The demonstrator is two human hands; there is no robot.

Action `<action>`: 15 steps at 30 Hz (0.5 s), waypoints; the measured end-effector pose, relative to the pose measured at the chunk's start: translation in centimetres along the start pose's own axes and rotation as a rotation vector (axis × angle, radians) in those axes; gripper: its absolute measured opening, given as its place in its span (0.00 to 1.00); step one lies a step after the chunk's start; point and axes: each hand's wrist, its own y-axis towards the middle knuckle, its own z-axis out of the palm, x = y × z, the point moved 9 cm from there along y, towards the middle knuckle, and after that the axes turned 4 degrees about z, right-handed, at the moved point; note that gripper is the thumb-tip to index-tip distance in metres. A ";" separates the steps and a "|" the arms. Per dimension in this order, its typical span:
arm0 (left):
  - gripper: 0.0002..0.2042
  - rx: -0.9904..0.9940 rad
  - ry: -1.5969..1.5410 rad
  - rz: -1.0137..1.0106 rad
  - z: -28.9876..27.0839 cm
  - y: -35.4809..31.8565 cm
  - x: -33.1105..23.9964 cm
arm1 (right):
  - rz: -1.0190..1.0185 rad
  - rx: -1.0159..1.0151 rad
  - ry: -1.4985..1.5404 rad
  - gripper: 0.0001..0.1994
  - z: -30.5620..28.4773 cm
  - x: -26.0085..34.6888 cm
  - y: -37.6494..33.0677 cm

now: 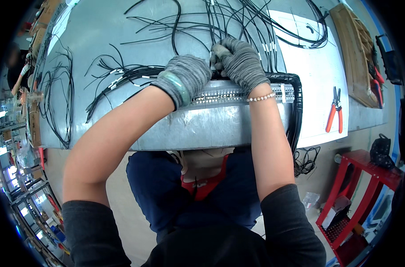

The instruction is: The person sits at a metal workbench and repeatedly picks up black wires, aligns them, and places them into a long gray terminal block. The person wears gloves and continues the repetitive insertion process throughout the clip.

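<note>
Both gloved hands are working at the near edge of the grey panel [100, 40], over the terminal strip [224, 95]. The left hand [187, 75] is curling shut, resting on the wire bundle [135, 71]. The right hand [240, 60] is pinching a black wire [210, 18] just beside it. Orange pliers [335, 111] are lying on the paper [313, 66], well to the right.

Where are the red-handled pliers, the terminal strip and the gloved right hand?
red-handled pliers [335, 116]: head view, on a red handle.
terminal strip [224, 95]: head view, on its row of terminals between the wrists.
right hand [240, 61]: head view, on the glove's back.
</note>
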 end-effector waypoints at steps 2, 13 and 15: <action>0.10 -0.051 -0.063 -0.017 0.2 -0.6 1.2 | 0.040 0.016 -0.077 0.13 0.5 -0.9 0.7; 0.20 -0.842 -1.735 -0.457 -2.8 -0.7 7.2 | -0.333 -0.055 -0.367 0.11 0.9 1.9 -1.2; 0.20 -0.835 -1.645 -0.439 -3.3 -0.5 7.3 | -0.423 -0.089 -0.537 0.11 1.5 2.4 -1.7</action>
